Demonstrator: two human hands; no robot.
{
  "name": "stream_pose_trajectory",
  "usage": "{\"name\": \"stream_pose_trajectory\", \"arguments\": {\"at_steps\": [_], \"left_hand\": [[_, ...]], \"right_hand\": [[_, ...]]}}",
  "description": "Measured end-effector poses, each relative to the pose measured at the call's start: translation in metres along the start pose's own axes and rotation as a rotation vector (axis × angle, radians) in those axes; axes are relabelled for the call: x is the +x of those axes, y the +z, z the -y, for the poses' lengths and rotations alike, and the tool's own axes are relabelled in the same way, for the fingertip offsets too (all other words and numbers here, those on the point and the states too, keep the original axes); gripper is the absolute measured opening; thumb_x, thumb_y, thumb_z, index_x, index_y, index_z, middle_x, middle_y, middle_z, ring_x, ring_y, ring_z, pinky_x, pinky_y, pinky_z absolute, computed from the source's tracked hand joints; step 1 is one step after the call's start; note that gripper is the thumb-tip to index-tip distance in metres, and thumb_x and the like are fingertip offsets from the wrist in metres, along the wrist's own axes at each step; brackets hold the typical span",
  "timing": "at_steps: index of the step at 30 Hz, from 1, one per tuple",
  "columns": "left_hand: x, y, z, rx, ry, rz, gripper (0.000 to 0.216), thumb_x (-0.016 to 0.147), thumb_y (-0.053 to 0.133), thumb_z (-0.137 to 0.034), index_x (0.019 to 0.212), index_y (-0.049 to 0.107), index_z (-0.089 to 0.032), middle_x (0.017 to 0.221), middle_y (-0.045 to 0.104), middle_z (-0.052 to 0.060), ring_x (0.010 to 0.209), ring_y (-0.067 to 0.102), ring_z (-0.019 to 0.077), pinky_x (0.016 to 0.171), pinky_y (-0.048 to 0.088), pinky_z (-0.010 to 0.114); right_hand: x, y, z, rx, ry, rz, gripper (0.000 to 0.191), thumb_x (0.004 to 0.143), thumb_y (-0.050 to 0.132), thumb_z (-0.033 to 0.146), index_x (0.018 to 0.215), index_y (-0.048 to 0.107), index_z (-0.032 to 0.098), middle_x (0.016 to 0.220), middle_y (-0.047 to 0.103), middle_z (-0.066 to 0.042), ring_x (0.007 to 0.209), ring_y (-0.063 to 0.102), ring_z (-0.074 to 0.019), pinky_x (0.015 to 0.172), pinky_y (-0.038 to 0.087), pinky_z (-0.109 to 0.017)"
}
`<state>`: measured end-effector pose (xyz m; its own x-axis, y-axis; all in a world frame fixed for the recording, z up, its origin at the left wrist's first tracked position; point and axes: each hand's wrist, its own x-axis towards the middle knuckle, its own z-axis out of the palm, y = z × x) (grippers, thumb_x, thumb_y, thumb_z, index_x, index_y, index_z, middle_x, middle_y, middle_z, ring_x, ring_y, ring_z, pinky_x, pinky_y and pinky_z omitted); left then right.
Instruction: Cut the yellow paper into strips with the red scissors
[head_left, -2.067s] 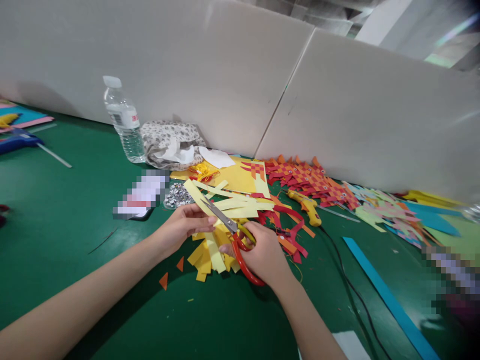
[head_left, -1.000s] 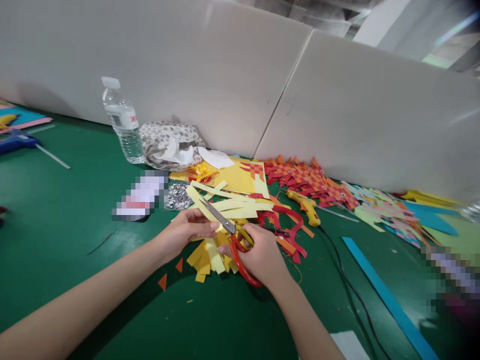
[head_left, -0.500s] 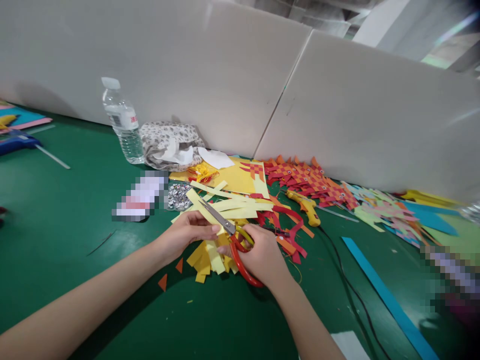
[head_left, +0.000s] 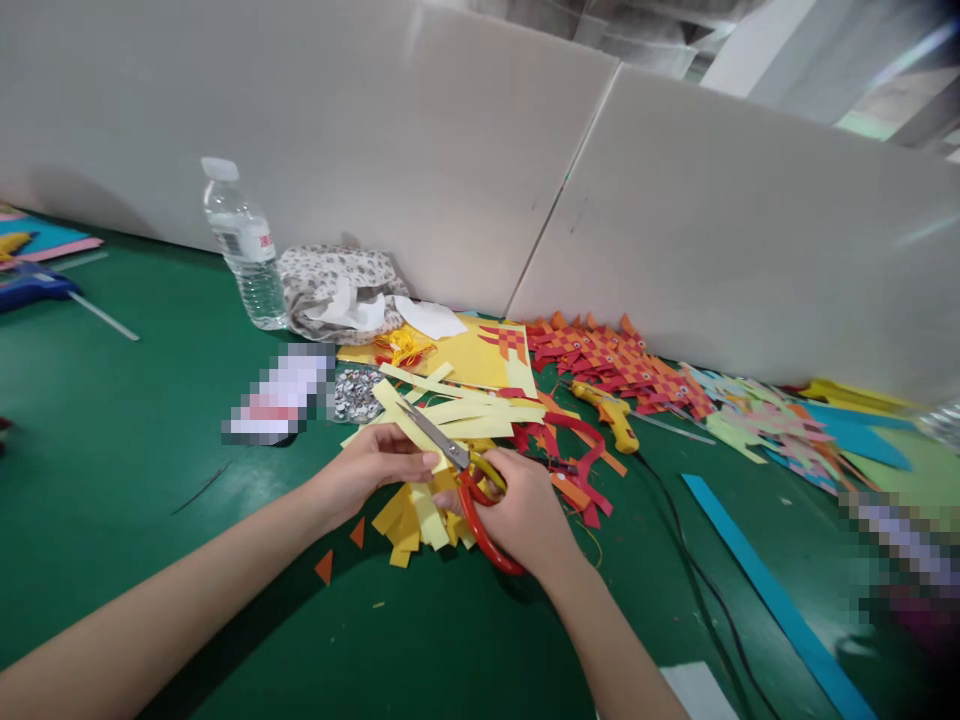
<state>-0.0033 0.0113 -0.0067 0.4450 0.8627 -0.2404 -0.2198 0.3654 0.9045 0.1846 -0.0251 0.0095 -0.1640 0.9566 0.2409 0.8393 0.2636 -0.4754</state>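
Scissors [head_left: 457, 456] over grn tbl [head_left: 157, 410], wall [head_left: 360, 140] bhd

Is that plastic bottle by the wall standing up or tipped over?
Standing: the plastic bottle rests base-down on the green table, its white cap at the top, though it slants in the picture.

On the table [head_left: 450, 660] we've got paper strips [head_left: 472, 410] beneath and behind the scissors [head_left: 456, 455]! Farther behind the scissors, we spot a card sheet [head_left: 469, 350]; behind-left, a bottle [head_left: 251, 265] beside a pouch [head_left: 337, 265]. Right of the scissors, 1 glue gun [head_left: 615, 418]; behind-right, paper fish [head_left: 596, 355]. Front-left of the scissors, 2 scraps [head_left: 324, 567]!
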Motion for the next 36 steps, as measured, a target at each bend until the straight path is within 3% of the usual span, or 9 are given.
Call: {"name": "stream_pose_trajectory", "arguments": {"at_steps": [12, 19, 25, 28, 31, 36], "left_hand": [[0.005, -0.002, 0.004, 0.044, -0.026, -0.021, 0.024, 0.060, 0.078, -0.025, 0.080, 0.069, -0.015, 0.075, 0.069, 0.002, 0.066, 0.061, 0.0116, 0.070, 0.047, 0.025], [0.003, 0.001, 0.007, 0.122, -0.013, 0.034, 0.022, 0.061, 0.077, -0.026, 0.078, 0.069, -0.013, 0.072, 0.069, 0.004, 0.063, 0.060, 0.0128, 0.065, 0.046, 0.026], [0.003, 0.002, 0.007, 0.140, -0.047, 0.055, 0.029, 0.063, 0.075, -0.026, 0.089, 0.069, -0.015, 0.082, 0.070, 0.006, 0.072, 0.062, 0.0153, 0.070, 0.047, 0.027], [0.004, 0.003, 0.009, 0.134, -0.039, 0.048, 0.029, 0.063, 0.075, -0.025, 0.088, 0.068, -0.014, 0.080, 0.070, 0.006, 0.070, 0.061, 0.0147, 0.068, 0.047, 0.027], [0.004, 0.004, 0.011, 0.118, -0.036, 0.027, 0.022, 0.062, 0.076, -0.025, 0.080, 0.068, -0.014, 0.073, 0.068, 0.004, 0.065, 0.059, 0.0133, 0.066, 0.046, 0.026], [0.003, 0.007, 0.010, 0.118, -0.072, 0.034, 0.023, 0.063, 0.075, -0.026, 0.083, 0.068, -0.016, 0.073, 0.068, 0.002, 0.066, 0.058, 0.0109, 0.067, 0.045, 0.023]], "right_hand": [[0.001, -0.002, 0.000, 0.011, -0.006, -0.002, 0.034, 0.065, 0.065, 0.040, 0.058, 0.036, 0.021, 0.059, 0.047, 0.003, 0.053, 0.042, -0.0112, 0.050, 0.030, -0.023], [0.002, -0.002, 0.001, 0.062, 0.028, -0.019, 0.033, 0.063, 0.066, 0.037, 0.058, 0.038, 0.021, 0.057, 0.044, 0.004, 0.053, 0.039, -0.0102, 0.050, 0.030, -0.022], [0.005, -0.002, -0.001, 0.334, 0.248, -0.046, 0.034, 0.061, 0.070, 0.038, 0.057, 0.040, 0.020, 0.052, 0.035, 0.008, 0.049, 0.031, -0.0082, 0.044, 0.027, -0.020], [0.005, 0.003, -0.003, 0.616, 0.358, 0.059, 0.034, 0.058, 0.073, 0.038, 0.063, 0.044, 0.021, 0.055, 0.044, 0.007, 0.048, 0.038, -0.0089, 0.043, 0.032, -0.021], [0.003, 0.009, -0.002, 0.844, 0.346, 0.131, 0.038, 0.053, 0.077, 0.033, 0.069, 0.045, 0.021, 0.063, 0.055, 0.004, 0.053, 0.047, -0.0109, 0.052, 0.042, -0.024], [0.003, 0.014, -0.001, 0.920, 0.349, 0.101, 0.038, 0.051, 0.079, 0.028, 0.069, 0.046, 0.021, 0.064, 0.057, 0.003, 0.056, 0.051, -0.0119, 0.056, 0.044, -0.026]]}}
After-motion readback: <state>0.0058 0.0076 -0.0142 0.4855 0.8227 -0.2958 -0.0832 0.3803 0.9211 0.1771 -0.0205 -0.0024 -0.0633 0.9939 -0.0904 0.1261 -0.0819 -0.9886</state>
